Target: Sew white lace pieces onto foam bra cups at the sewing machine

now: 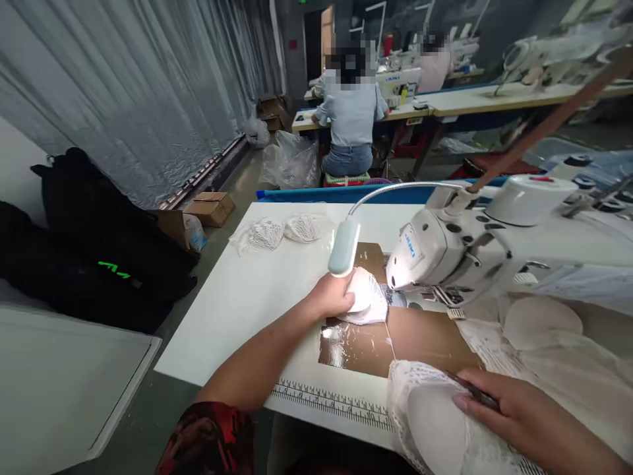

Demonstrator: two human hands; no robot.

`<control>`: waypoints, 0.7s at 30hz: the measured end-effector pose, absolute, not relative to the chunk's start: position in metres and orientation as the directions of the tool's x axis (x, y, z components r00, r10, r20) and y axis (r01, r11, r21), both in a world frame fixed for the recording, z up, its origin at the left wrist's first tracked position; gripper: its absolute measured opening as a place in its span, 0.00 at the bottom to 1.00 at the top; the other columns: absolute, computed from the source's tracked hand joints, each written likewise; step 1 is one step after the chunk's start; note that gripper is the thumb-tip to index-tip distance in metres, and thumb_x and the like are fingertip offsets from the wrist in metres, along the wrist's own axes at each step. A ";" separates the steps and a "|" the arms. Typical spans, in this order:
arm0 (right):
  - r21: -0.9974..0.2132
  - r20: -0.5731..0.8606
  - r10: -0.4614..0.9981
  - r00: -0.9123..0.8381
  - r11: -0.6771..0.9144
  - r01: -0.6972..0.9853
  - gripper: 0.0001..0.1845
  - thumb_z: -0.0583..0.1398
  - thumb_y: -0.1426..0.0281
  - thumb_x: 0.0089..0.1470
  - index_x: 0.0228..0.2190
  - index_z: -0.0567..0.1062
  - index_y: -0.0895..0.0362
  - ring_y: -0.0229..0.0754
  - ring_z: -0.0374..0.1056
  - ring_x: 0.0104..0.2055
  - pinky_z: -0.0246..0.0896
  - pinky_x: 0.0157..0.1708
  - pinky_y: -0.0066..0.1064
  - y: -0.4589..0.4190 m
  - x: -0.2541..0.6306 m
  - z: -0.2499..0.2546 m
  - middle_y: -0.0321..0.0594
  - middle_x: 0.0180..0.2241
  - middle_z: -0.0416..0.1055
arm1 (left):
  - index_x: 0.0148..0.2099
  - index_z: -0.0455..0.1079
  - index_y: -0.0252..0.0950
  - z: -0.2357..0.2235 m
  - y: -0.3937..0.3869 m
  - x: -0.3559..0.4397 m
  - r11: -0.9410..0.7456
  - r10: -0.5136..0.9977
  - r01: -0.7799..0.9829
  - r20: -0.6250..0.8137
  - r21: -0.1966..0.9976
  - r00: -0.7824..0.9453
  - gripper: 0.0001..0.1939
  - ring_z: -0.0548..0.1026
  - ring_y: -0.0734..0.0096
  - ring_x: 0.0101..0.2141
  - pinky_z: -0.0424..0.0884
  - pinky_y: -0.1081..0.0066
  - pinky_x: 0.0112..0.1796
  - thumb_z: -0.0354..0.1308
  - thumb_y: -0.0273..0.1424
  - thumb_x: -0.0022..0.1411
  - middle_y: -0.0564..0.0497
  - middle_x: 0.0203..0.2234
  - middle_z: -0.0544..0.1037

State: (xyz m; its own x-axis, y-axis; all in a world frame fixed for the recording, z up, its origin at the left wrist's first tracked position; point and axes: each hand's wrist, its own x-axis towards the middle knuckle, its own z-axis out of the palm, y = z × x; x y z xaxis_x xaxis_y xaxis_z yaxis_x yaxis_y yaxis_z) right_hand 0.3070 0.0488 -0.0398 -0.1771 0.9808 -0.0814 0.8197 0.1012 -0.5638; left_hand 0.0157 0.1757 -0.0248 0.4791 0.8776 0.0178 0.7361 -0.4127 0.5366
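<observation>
My left hand (332, 295) is closed on a white molded bra cup (364, 297) beside the sewing machine's needle area, under the lit lamp (345, 247). From that cup a thin strand runs down to a second, lace-edged bra cup (432, 415) at the table's front edge. My right hand (504, 399) lies over this nearer cup, its fingers wrapped around a dark, slim tool (477, 390) that looks like thread snips. The tool's tip meets the lace edge; whether its blades are closed is hidden. The white sewing machine (420, 247) stands just right of my left hand.
Lace cups (302, 227) lie at the table's back left. Brown tape (425, 336) covers the middle, and a printed ruler (336, 404) runs along the front. More white lace pieces (544, 323) are heaped at right. A person (351, 112) sits at another table ahead.
</observation>
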 end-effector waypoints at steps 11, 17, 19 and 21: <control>-0.898 -0.080 0.902 -0.424 0.119 0.423 0.18 0.49 0.56 0.60 0.37 0.72 0.54 0.45 0.72 0.32 0.71 0.33 0.37 0.102 0.177 0.010 0.43 0.35 0.75 | 0.25 0.66 0.37 0.021 0.182 -0.068 -0.218 0.974 0.921 0.011 0.324 0.226 0.02 0.74 0.59 0.30 0.67 0.67 0.29 0.57 0.26 0.46 0.49 0.25 0.75; -0.794 0.468 0.838 -0.279 0.538 0.284 0.17 0.48 0.61 0.61 0.45 0.68 0.55 0.47 0.66 0.53 0.62 0.53 0.44 0.192 0.094 0.018 0.50 0.53 0.67 | 0.40 0.64 0.38 0.063 0.221 -0.139 -0.088 0.829 0.980 0.558 0.176 -0.025 0.06 0.62 0.53 0.55 0.61 0.55 0.52 0.50 0.26 0.59 0.44 0.52 0.69; -0.728 0.537 0.797 -0.277 0.604 0.326 0.18 0.46 0.63 0.61 0.48 0.66 0.55 0.46 0.61 0.58 0.56 0.57 0.45 0.225 0.077 0.015 0.50 0.56 0.64 | 0.43 0.64 0.37 0.060 0.238 -0.154 -0.094 0.788 0.988 0.616 0.123 -0.002 0.11 0.55 0.56 0.60 0.55 0.56 0.57 0.51 0.23 0.57 0.46 0.59 0.63; -0.691 0.539 0.783 -0.310 0.622 0.368 0.18 0.46 0.65 0.60 0.48 0.66 0.56 0.45 0.58 0.60 0.54 0.58 0.44 0.250 0.067 0.003 0.50 0.58 0.62 | 0.48 0.63 0.35 0.045 0.253 -0.163 -0.066 0.865 0.990 0.502 0.127 -0.007 0.15 0.47 0.56 0.64 0.49 0.57 0.60 0.52 0.22 0.57 0.45 0.63 0.57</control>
State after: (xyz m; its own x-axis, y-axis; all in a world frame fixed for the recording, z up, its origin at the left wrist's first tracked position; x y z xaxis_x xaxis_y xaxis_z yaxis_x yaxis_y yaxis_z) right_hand 0.0667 0.2502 0.0030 -0.3100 0.7830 0.5393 0.3685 0.6219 -0.6910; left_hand -0.1625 0.2534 0.0453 -0.0070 0.8647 0.5023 0.9897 -0.0657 0.1269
